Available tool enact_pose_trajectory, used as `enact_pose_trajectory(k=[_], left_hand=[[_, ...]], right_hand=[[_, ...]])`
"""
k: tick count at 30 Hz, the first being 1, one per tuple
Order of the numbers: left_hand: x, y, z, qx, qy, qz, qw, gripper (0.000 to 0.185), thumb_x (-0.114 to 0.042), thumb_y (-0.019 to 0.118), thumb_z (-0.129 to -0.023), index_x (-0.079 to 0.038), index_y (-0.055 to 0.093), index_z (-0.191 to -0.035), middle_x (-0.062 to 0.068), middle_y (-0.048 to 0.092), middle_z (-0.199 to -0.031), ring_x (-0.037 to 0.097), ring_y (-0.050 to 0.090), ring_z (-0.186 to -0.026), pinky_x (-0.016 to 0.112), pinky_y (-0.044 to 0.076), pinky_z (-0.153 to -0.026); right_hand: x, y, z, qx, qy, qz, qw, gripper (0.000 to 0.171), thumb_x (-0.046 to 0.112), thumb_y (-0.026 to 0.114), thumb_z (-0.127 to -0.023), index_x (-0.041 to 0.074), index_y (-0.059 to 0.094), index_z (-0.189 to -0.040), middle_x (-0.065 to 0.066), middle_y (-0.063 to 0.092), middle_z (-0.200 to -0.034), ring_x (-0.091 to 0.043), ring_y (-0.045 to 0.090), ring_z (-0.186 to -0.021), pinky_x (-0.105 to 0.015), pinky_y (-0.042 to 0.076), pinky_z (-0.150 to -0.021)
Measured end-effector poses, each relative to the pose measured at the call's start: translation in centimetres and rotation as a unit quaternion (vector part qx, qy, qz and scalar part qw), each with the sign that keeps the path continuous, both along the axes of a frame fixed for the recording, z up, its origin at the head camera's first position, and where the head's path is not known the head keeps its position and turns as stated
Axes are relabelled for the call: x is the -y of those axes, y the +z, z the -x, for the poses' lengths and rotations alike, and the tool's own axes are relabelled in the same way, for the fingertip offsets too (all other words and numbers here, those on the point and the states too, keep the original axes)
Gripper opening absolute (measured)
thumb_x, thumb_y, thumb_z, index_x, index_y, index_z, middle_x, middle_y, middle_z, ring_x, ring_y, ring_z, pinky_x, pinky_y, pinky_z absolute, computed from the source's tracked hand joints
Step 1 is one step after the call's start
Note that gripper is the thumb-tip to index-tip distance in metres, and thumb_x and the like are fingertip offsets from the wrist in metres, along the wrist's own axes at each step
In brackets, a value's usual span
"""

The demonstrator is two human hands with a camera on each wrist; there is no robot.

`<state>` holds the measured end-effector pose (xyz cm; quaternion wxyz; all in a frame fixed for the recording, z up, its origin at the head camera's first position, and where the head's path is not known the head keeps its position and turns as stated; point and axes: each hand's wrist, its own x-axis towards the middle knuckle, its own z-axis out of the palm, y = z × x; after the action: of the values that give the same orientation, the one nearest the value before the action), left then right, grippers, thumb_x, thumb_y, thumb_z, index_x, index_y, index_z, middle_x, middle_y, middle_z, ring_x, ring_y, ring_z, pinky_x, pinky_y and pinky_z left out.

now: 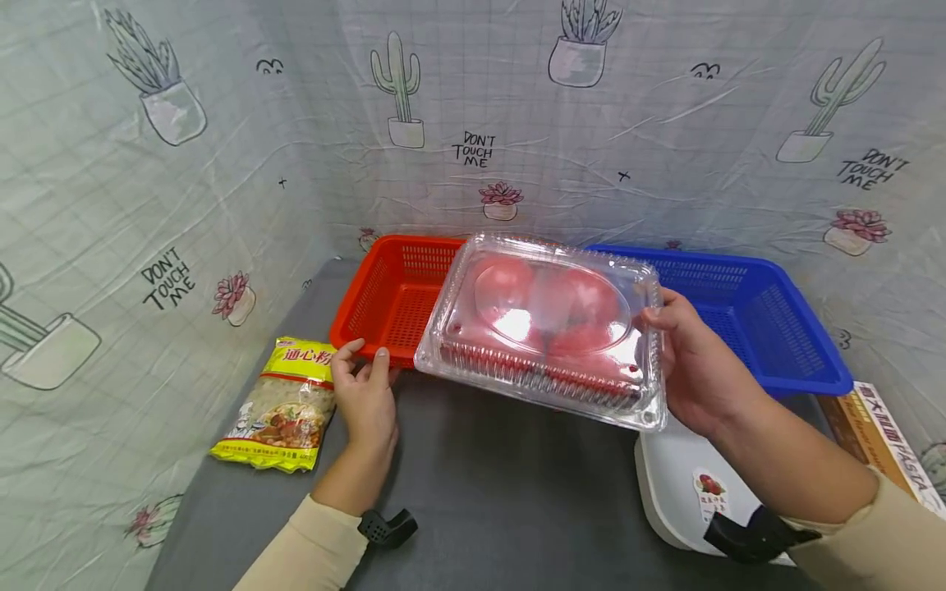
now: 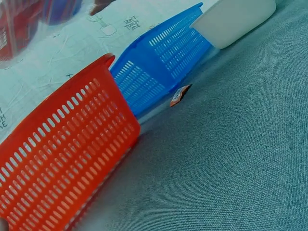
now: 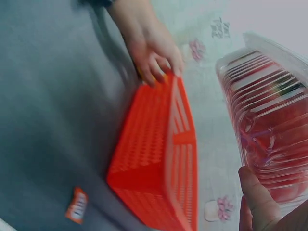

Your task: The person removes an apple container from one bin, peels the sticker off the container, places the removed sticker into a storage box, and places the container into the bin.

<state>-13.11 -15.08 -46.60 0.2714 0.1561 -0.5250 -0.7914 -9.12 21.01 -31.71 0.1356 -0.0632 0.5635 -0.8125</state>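
A person's right hand [image 1: 698, 373] grips a clear plastic clamshell box of tomatoes [image 1: 545, 327] by its right edge, thumb on the lid and fingers beneath, and holds it tilted in the air over the seam between the red basket [image 1: 395, 297] and the blue basket [image 1: 746, 316]. The left hand [image 1: 365, 392] rests at the red basket's near-left corner, about seven o'clock on its rim, fingers curled over the edge as if to steady it. A yellow packet of macaroni [image 1: 284, 406] lies just left of that hand on the grey tabletop [image 1: 502, 484]; a white tray [image 1: 683, 488] and a pasta box [image 1: 879, 443] sit at four o'clock. The box appears mid-carry toward a basket; setting it down would call for levelling it and lowering it squarely inside the rim.
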Motion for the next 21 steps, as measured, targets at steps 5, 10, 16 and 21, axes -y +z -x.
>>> enact_pose_trajectory(k=[5,10,16,21], left_hand=[[0.0,-0.1,0.0,-0.010,0.001,-0.002,0.9999,0.035,0.001,0.069,-0.101,-0.006,0.054,-0.131,0.010,0.052,-0.117,0.017,0.063,-0.086,0.029,0.062,-0.073],[0.1,-0.4,0.1,-0.009,0.001,0.013,0.9999,0.035,-0.001,0.071,-0.101,-0.007,0.055,-0.132,0.010,0.054,-0.120,0.016,0.062,-0.086,0.031,0.061,-0.075],[0.4,-0.9,0.3,-0.005,0.008,0.044,0.9990,0.037,-0.004,0.073,-0.100,-0.003,0.057,-0.133,0.010,0.054,-0.120,0.018,0.060,-0.085,0.030,0.059,-0.079],[1.0,-1.2,0.4,-0.001,0.020,0.071,0.9973,0.039,-0.005,0.076,-0.098,0.002,0.060,-0.133,0.011,0.053,-0.118,0.023,0.059,-0.090,0.025,0.056,-0.077]], right_hand=[[1.1,1.4,2.8,0.010,-0.023,0.006,1.000,0.037,0.031,0.049,-0.110,0.029,0.033,-0.143,0.000,0.059,-0.129,-0.015,0.066,-0.111,-0.033,0.061,-0.089],[2.5,1.8,5.3,0.046,-0.039,0.011,0.998,0.039,0.035,0.054,-0.108,0.030,0.038,-0.143,-0.002,0.059,-0.128,-0.016,0.066,-0.110,-0.032,0.059,-0.091],[4.1,1.2,7.9,0.080,-0.047,-0.013,0.996,0.034,0.038,0.053,-0.107,0.032,0.039,-0.137,-0.004,0.057,-0.125,-0.017,0.062,-0.112,-0.034,0.055,-0.094],[5.6,0.5,9.9,0.099,-0.051,-0.023,0.993,0.035,0.039,0.055,-0.106,0.032,0.038,-0.136,-0.005,0.058,-0.121,-0.019,0.061,-0.109,-0.035,0.053,-0.093]])
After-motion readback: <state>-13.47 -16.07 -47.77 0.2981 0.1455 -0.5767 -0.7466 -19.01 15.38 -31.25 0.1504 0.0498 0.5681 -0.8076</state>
